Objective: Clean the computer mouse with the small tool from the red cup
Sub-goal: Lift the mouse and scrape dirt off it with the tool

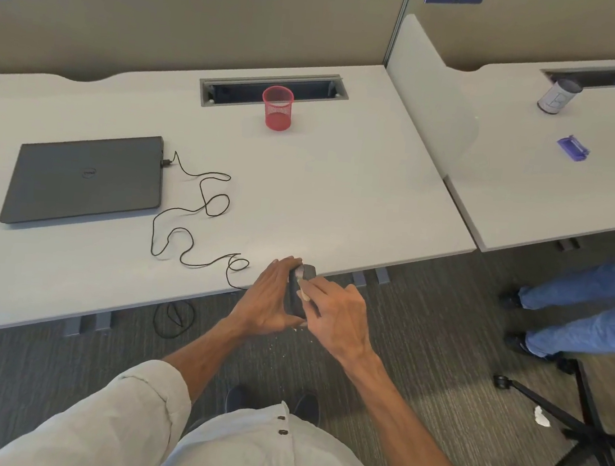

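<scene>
The left hand [273, 297] wraps round the mouse [294, 295] at the near edge of the tabletop [303, 180] to keep it steady. The right hand [335, 318] pinches the small tool [303, 292] against it, likely to rub dirt off. The red cup [277, 108] stands far back.

Desk [340, 183]: laptop [84, 179] at left; cup [277, 109] rear centre, just before the cable slot [237, 89]. Cable [204, 200] runs from the laptop's right side forward to the mouse [293, 295] at the front edge, between left hand [273, 297] and right hand [335, 314], small tool [303, 293] against it. Can [557, 96] on neighbouring desk [529, 179], right.
</scene>
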{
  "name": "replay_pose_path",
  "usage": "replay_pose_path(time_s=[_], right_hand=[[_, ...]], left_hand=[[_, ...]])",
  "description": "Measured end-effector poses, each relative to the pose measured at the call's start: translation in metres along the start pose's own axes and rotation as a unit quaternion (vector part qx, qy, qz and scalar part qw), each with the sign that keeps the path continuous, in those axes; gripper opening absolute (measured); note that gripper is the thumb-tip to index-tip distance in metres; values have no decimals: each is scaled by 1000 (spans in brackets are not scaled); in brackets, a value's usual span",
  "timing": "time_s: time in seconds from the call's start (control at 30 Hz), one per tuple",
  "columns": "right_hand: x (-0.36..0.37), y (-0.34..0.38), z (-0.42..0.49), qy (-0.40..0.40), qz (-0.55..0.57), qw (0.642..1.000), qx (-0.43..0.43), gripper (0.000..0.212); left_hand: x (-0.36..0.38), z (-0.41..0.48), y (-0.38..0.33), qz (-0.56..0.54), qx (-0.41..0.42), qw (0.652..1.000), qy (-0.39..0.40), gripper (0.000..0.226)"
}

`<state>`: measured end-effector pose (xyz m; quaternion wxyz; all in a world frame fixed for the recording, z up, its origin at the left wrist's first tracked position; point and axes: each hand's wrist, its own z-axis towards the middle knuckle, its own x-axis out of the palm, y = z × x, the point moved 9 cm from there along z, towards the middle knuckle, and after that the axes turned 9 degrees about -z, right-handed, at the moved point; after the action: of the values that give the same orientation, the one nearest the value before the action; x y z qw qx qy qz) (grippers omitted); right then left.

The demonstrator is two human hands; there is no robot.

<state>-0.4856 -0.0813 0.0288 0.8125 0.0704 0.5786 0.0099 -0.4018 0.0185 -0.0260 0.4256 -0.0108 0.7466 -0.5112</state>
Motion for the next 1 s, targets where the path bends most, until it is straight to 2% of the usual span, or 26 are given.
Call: replay_pose_path(time_s=[0.2, 0.3, 0.43, 0.47, 0.53, 0.6, 0.73, 1.0], right_hand=[[7, 6, -6, 48, 27, 998, -32, 21], [13, 3, -7, 84, 44, 995, -27, 27], [4, -9, 0, 40, 82, 996, 7, 22], [0, -11, 3, 23, 74, 997, 3, 19], [-5, -12, 9, 1, 49, 999, -16, 26], [-5, -10, 13, 2, 30, 999, -38, 28], [2, -5, 11, 39, 7, 997, -70, 24], [12, -12, -1, 121, 44, 990, -64, 13]], left_hand=[[3, -2, 5, 5, -11, 1000, 4, 109], [3, -3, 6, 0, -17, 1000, 0, 109], [2, 0, 8, -4, -20, 1000, 2, 115], [2, 0, 8, -4, -21, 1000, 4, 118], [2, 2, 9, -1, -24, 1000, 7, 122], [2, 4, 9, 2, -27, 1000, 6, 124], [-2, 6, 7, 1, -27, 1000, -3, 122], [-8, 11, 5, -5, -26, 999, -24, 115]])
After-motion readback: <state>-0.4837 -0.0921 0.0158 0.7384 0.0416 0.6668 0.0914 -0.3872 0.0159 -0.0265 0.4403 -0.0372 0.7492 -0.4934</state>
